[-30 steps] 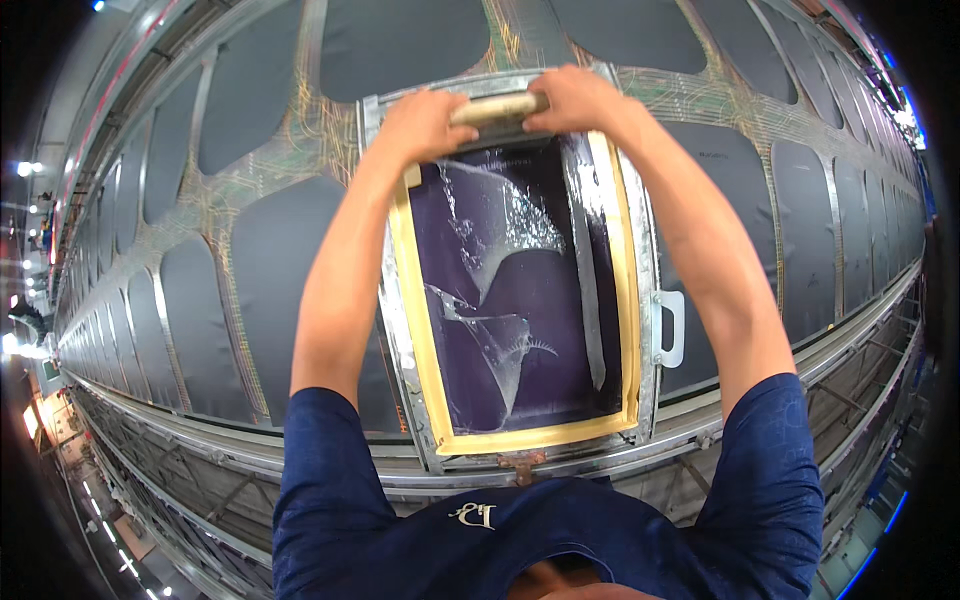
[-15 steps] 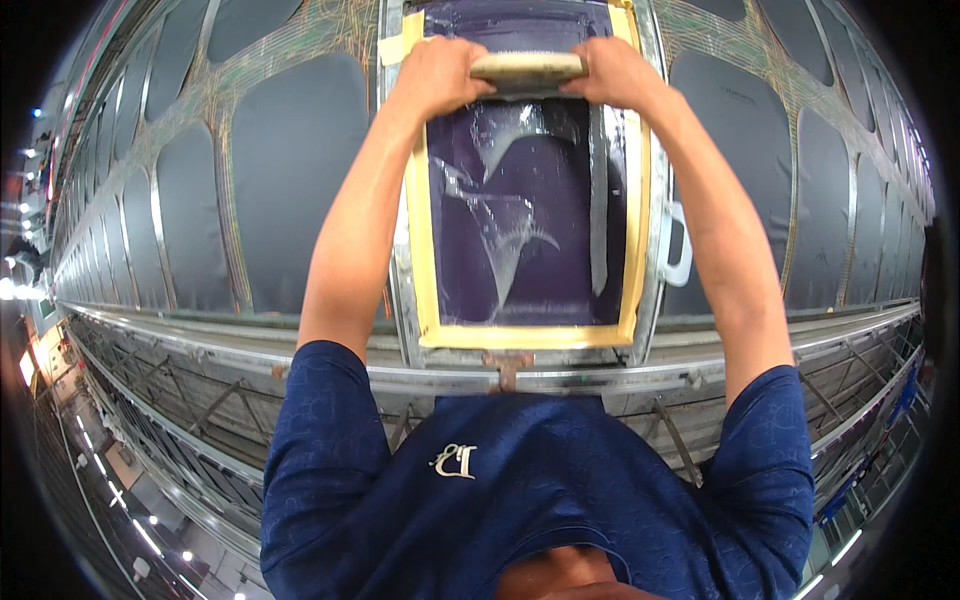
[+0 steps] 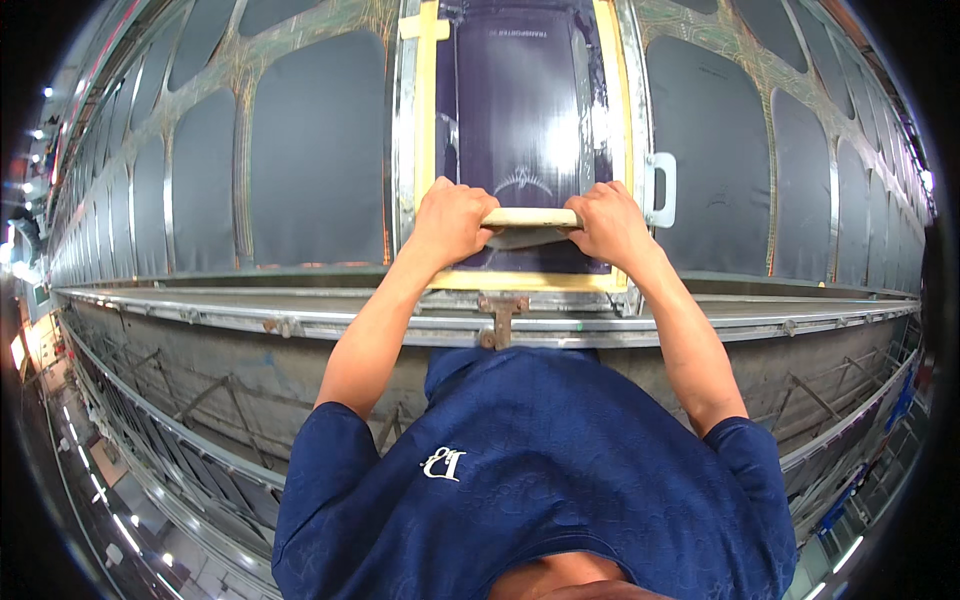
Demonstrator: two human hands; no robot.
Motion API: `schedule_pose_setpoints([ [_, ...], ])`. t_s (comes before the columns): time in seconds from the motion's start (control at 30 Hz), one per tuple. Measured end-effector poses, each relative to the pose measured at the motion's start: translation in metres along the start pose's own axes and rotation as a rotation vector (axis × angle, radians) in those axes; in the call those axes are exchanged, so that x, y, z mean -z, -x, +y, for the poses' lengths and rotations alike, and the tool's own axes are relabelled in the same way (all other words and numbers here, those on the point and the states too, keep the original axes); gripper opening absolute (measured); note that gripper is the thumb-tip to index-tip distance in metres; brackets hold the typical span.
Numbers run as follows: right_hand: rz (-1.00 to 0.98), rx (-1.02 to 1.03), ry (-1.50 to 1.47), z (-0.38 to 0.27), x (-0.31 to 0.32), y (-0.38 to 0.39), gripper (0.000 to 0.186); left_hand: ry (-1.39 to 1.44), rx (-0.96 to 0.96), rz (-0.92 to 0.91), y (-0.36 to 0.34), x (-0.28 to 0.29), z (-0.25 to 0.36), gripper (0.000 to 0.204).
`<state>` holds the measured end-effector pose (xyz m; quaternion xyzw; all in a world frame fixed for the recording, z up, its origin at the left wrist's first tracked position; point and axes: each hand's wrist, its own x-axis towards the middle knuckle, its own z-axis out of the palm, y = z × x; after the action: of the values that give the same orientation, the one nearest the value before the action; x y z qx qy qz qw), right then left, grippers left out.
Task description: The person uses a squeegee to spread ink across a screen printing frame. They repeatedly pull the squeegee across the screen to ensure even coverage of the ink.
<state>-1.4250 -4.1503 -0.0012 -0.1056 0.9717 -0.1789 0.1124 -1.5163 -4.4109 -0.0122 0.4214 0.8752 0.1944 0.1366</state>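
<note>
A screen-printing squeegee (image 3: 532, 217) with a pale wooden handle lies crosswise over a framed printing screen (image 3: 404, 130). My left hand (image 3: 455, 218) is closed round its left end, and my right hand (image 3: 608, 222) round its right end. The squeegee is close to the near end of the dark purple mesh (image 3: 510, 100). Yellow tape (image 3: 530, 281) borders the mesh. Glossy wet-looking streaks lie on the mesh, and a fine pale fan-shaped pattern shows just beyond the handle. My hands hide the squeegee's ends.
Rows of dark grey fabric panels (image 3: 320, 160) stretch along the long table on both sides. A light grey handle (image 3: 662, 190) sticks out from the screen's right side. A metal rail (image 3: 350, 322) with a rusty bracket (image 3: 503, 318) runs along the table's near edge.
Both hands have drawn the squeegee from the far part of the screen toward me. My elbows are more bent, and the wet streaks across the mesh have been swept down.
</note>
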Motion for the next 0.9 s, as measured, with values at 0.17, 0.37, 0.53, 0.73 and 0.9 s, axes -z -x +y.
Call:
schedule_pose_setpoints([
  [0.17,0.026,-0.028,0.134,0.060,0.048,-0.115,0.025,-0.056,-0.033,0.088,-0.116,0.044,-0.065,0.015],
  [0.37,0.054,-0.034,0.073,0.161,0.108,-0.265,0.034,-0.175,-0.007,0.128,-0.271,0.094,-0.138,0.030],
  [0.53,0.008,-0.090,-0.041,0.184,0.119,-0.313,0.037,-0.136,0.071,0.044,-0.321,0.101,-0.166,0.041],
  [0.73,0.088,-0.034,0.028,0.168,0.095,-0.281,0.030,-0.124,0.007,0.158,-0.282,0.077,-0.155,0.033],
  [0.9,0.031,-0.022,-0.016,0.104,0.064,-0.180,0.025,0.005,0.059,0.123,-0.177,0.049,-0.092,0.021],
])
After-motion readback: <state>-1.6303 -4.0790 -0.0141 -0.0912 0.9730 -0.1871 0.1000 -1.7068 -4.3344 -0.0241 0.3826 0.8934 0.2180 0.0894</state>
